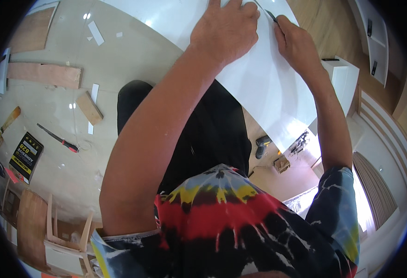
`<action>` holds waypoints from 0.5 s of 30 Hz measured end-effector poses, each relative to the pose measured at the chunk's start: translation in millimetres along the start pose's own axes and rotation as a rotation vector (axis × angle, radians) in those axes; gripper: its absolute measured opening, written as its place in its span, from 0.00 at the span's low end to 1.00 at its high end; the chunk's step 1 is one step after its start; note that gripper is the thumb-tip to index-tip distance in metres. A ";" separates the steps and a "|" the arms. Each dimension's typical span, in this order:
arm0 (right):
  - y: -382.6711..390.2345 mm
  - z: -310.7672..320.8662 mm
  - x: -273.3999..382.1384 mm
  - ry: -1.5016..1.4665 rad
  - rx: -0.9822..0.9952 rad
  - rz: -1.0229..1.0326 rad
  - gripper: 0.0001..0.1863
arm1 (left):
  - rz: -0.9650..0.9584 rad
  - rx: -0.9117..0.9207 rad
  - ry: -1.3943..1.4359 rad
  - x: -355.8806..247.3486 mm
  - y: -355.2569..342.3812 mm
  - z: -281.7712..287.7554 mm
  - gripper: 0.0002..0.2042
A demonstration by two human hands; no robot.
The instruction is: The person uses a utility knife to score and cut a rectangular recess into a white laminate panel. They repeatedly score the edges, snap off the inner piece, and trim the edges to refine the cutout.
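Observation:
A glossy white sheet (263, 88) stretches beneath both hands, from the upper edge down toward my knees. My left hand (226, 30) rests on it near the top with its fingers curled in; the fingertips are partly cut off by the picture's edge, so what they hold, if anything, is hidden. To its right, my right hand (298, 44) is closed around a small dark knife (271, 16). The slim end of the knife points up and left over the sheet, close to my left hand's knuckles. Most of its handle is covered by my fingers.
On the floor to the left lie a wooden board (45, 75), a small wood block (89, 107), a red-handled file (59, 139) and a black adhesive can (26, 156). A drill (262, 146) lies beyond the sheet's near edge. A white cabinet (340, 81) stands at right.

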State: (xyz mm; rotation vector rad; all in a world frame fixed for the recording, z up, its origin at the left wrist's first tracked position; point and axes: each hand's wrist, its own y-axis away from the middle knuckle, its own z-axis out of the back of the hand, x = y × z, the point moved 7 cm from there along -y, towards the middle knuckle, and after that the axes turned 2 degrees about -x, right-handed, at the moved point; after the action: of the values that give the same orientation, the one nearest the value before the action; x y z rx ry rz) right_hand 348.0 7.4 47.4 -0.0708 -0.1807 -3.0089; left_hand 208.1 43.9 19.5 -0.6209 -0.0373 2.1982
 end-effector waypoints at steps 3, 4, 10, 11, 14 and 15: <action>-3.6 -1.6 5.0 0.017 0.067 -0.051 0.10 | 0.023 -0.040 0.035 2.5 5.9 -3.0 0.19; -3.6 -2.4 4.4 0.026 0.062 -0.042 0.10 | 0.026 -0.065 0.049 2.0 6.2 -1.0 0.19; -3.8 -3.4 2.9 0.044 0.014 -0.026 0.08 | 0.038 0.041 0.071 3.7 1.8 0.8 0.18; -4.0 -3.0 4.5 0.057 0.010 -0.039 0.08 | 0.038 0.022 0.073 3.6 1.9 0.4 0.18; -3.7 -5.5 5.9 0.084 0.016 -0.061 0.08 | 0.040 0.015 0.068 3.6 0.2 1.1 0.18; -3.5 -6.6 5.1 0.091 0.021 -0.067 0.08 | 0.043 0.044 0.062 3.5 -1.0 0.3 0.18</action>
State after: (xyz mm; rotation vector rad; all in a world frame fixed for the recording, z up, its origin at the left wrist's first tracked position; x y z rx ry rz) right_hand 342.2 9.4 40.8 0.0753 -0.2100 -3.0677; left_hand 206.8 47.2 18.5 -0.6706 0.0571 2.2135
